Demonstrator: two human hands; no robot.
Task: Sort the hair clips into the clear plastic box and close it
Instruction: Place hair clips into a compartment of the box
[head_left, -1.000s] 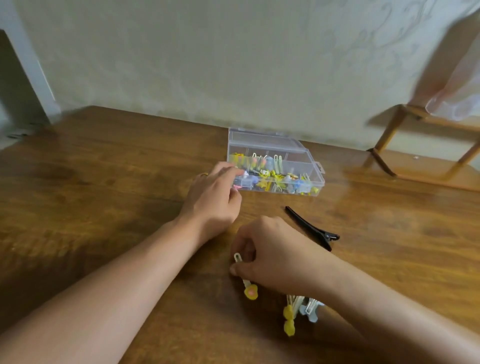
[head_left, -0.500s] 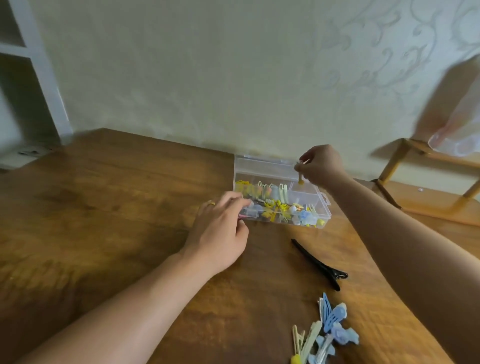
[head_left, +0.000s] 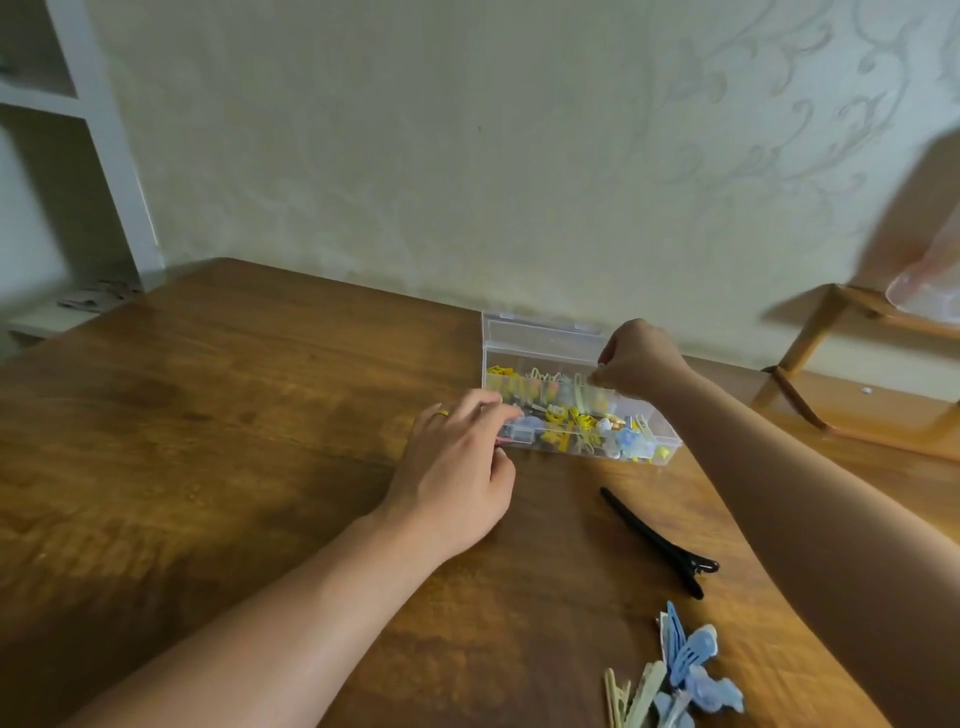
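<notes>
Pinching with curled fingers, the right hand (head_left: 636, 364) hung over the far right part of the clear plastic box (head_left: 571, 410); whether a clip sat between its fingertips could not be told, for the spot was blurred. The left hand (head_left: 457, 467) lay on the wooden table (head_left: 234, 415) at the box's near left corner, its fingers loosely bent and touching the box's wall, one finger wearing a ring (head_left: 442, 413).

One box stood on the table, far from the viewer and close to the wall (head_left: 467, 156). Its long axis ran left to right, tilting slightly nearer at the right end. Its lid (head_left: 540, 335) stood open at the far side. Inside lay a crowd of small clips (head_left: 571, 415), mostly yellow, with some blue and pale ones; they were too many and too blurred to count.

Outside the box, one black clip (head_left: 660, 540) lay on the table near the right forearm, its long axis running from far left to near right, with the hinged end nearer. Nearer still, at the bottom edge, lay a small heap of blue and cream clips (head_left: 675, 675); at least two blue and two cream ones showed, though the heap was cut off by the frame. They pointed roughly away from the viewer.

The right forearm crossed above the table between the black clip and the box's right end. A wooden frame (head_left: 831, 364) stood at the far right, and a white shelf (head_left: 78, 130) at the far left.
</notes>
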